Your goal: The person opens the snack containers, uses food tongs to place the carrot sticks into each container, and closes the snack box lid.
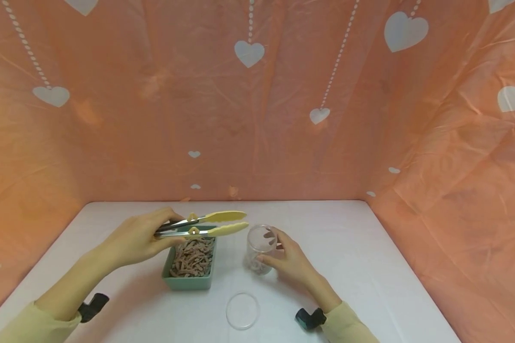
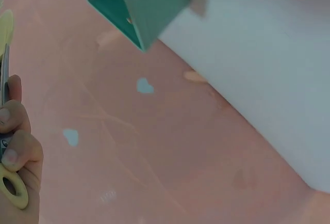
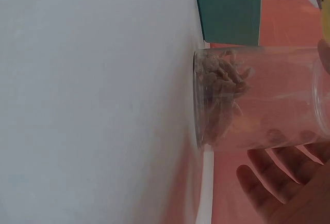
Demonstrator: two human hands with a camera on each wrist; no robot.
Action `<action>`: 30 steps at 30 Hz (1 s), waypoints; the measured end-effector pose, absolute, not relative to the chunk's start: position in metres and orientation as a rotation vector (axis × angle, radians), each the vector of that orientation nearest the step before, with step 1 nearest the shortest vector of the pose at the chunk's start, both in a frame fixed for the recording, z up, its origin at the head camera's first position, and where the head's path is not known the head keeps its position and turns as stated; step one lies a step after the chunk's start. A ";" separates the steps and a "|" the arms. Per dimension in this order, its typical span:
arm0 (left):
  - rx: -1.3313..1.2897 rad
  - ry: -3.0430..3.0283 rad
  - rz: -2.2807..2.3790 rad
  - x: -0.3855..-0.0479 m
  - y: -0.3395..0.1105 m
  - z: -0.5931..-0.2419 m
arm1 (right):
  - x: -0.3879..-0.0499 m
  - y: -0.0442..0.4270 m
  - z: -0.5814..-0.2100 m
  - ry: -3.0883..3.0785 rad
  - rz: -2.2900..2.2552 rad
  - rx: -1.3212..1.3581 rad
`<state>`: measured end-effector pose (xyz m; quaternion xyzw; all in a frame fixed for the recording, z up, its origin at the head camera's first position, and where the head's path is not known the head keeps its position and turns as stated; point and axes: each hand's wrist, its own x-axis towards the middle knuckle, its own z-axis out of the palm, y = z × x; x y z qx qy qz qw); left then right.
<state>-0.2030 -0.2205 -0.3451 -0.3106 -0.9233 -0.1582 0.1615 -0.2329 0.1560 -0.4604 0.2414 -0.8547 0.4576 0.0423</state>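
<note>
Tongs [image 1: 216,231], silver with ridged yellow tips parted, are gripped by the left hand [image 1: 143,238] above a green tub [image 1: 189,284] of brown strips [image 1: 193,259]; the right hand [image 1: 293,262], fingers spread, holds a clear, sparsely filled jar [image 1: 256,250].

The tongs [image 1: 203,233] had shiny metal arms [image 1: 171,234] and matt, plastic-looking yellow tips [image 1: 228,229]; the jar [image 1: 259,244] looked like clear, glossy plastic. The green box [image 1: 190,284] was smooth and plastic-looking, the brown strips [image 1: 193,259] rough and matt, the backdrop [image 1: 154,119] creased, faintly glossy sheeting.
</note>
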 end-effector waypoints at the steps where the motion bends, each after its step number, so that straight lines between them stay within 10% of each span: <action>1: -0.879 -2.638 -0.443 -0.202 -0.224 -0.344 | -0.233 0.156 -0.460 -2.616 1.399 0.737; 30: -0.784 -2.849 -0.259 -0.192 -0.285 -0.332 | -0.233 0.157 -0.460 -2.601 1.402 0.744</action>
